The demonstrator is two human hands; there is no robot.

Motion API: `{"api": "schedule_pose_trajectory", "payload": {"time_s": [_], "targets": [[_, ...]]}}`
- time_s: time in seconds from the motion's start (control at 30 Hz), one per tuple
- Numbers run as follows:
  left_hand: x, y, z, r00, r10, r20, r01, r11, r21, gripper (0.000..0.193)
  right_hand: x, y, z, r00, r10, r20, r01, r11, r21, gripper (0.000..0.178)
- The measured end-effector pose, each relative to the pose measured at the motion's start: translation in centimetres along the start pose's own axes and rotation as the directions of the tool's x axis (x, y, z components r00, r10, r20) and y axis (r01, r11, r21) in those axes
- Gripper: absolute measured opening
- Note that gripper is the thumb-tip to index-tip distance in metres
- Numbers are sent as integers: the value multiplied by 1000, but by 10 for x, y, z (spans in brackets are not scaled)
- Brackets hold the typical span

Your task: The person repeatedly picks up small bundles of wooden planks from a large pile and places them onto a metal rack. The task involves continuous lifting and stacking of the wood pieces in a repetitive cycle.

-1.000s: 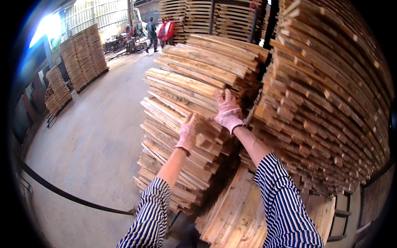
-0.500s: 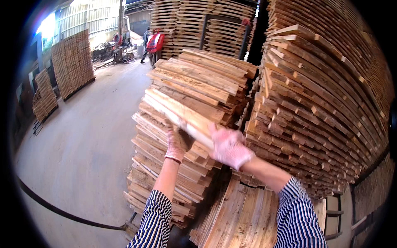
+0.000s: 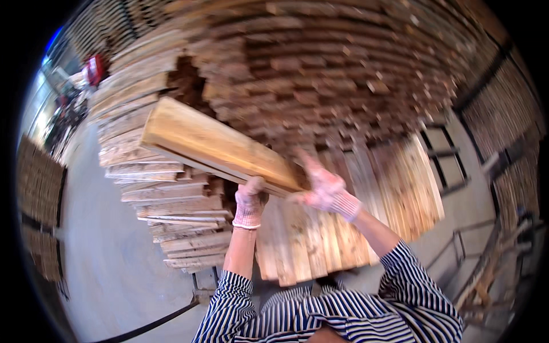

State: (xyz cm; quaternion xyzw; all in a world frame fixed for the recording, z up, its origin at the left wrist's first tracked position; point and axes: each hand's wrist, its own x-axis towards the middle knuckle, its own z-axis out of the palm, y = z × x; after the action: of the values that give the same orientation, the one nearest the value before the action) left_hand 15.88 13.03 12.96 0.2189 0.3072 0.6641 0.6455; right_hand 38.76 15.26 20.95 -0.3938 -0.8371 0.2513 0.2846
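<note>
A short stack of wooden boards [image 3: 211, 143] is held up at a slant over the piles, its far end toward the upper left. My left hand [image 3: 250, 200], in a pinkish knit glove, is closed on the lower edge of these boards near their close end. At that close end is my right hand [image 3: 326, 186], gloved alike, thumb and fingers spread around the end; motion blurs whether it touches. Below lies a layer of pale boards [image 3: 331, 234] set side by side.
On the left rises an uneven pile of boards [image 3: 177, 211]. A tall, blurred stack of lumber [image 3: 343, 74] fills the back. Dark metal frames [image 3: 446, 154] stand at the right. A red item [image 3: 94, 70] is far off at the upper left, beyond the concrete floor [image 3: 103, 228].
My view has swung right and down. The boards have come off the left pile toward the pale layer, carried by my hands. My right hand's fingers have spread at the board end.
</note>
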Motion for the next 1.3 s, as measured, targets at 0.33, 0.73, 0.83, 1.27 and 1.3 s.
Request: {"api": "schedule_pose_trajectory", "payload": {"time_s": [0.33,0.73,0.83,1.27,1.3], "targets": [[-39,-87,113,915,-180,362,-26,868,497,67,-130,105,-1,975,167,-146,-164,986,32,130],[-114,-141,89,916,-376,-136,-11,-363,932,91,-384,262,-253,741,665,97,-547,680,-488,81],[-126,-171,82,891,-427,-152,-64,-452,890,88,-409,311,-263,750,651,119,-436,621,-651,75],[-145,-222,44,907,-416,-69,-192,-552,811,88,-402,344,-204,761,585,281,-359,740,-569,66],[-146,-225,46,901,-418,-118,-162,-575,802,87,-408,350,-200,793,549,264,-342,760,-553,65]]}}
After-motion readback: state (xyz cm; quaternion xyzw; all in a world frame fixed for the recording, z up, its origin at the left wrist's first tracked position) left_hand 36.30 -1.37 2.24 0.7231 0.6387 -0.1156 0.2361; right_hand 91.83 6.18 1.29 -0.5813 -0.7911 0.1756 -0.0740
